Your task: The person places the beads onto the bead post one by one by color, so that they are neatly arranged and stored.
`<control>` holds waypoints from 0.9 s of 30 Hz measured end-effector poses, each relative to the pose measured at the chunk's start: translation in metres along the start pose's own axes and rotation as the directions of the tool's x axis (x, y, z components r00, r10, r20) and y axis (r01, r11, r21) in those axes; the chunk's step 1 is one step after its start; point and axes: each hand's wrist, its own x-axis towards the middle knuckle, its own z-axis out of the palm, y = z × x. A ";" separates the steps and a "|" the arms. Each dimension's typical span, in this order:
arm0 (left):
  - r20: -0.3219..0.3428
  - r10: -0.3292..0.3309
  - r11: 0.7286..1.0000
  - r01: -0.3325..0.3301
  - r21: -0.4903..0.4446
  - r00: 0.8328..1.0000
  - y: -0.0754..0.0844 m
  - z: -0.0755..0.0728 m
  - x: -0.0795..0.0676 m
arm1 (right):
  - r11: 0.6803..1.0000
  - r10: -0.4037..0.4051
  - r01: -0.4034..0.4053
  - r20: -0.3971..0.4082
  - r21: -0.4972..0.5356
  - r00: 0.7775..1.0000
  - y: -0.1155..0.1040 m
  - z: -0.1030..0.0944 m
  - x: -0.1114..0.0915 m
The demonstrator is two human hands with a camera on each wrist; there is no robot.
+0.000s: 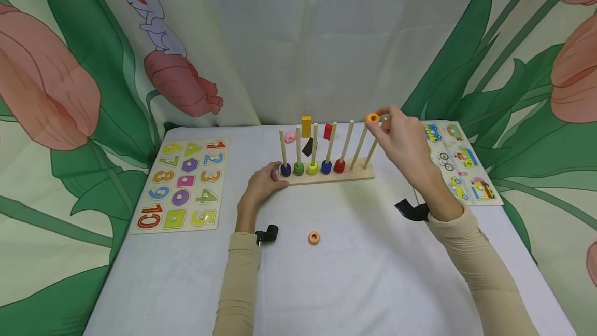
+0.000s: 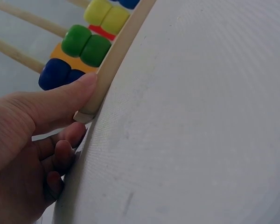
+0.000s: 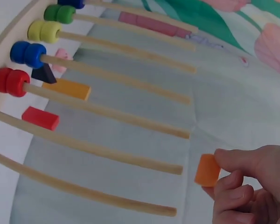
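A wooden peg stand (image 1: 326,178) carries a row of upright pegs. Stacked at the feet of its pegs are dark blue, green, yellow, blue and red beads (image 3: 11,82); the two rightmost pegs are bare. My left hand (image 1: 262,186) holds the stand's left end, its thumb (image 2: 79,88) pressed against the base's front edge. Between thumb and fingertips my right hand (image 1: 404,139) pinches an orange bead (image 3: 207,170). That bead is up by the tip of the sixth peg (image 3: 172,168), a small gap apart from it in the right wrist view.
Another orange bead (image 1: 314,243) lies on the white cloth in front of the stand. Behind the stand are an orange block (image 1: 306,126), a red block (image 1: 328,131), a black piece and a pink piece. A number puzzle board (image 1: 219,170) lies left, a vehicle board (image 1: 489,196) right.
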 end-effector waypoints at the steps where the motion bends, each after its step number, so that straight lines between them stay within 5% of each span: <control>1: -0.002 0.000 1.000 0.000 -0.002 1.000 0.000 0.000 0.000 | 1.000 0.012 -0.012 0.005 -0.001 1.000 0.001 0.001 0.003; 13: -0.008 -0.004 1.000 0.004 -0.005 1.000 0.000 0.000 0.000 | 0.995 0.101 -0.102 0.073 0.015 0.992 0.008 0.009 0.011; 23: -0.006 -0.005 1.000 0.005 0.001 1.000 0.001 0.000 -0.001 | 0.990 0.002 0.008 -0.076 0.139 0.997 0.011 0.032 -0.003; 27: -0.008 -0.004 1.000 0.004 -0.002 1.000 0.002 0.000 -0.001 | 0.969 -0.026 0.030 -0.019 0.246 0.999 0.010 0.052 -0.025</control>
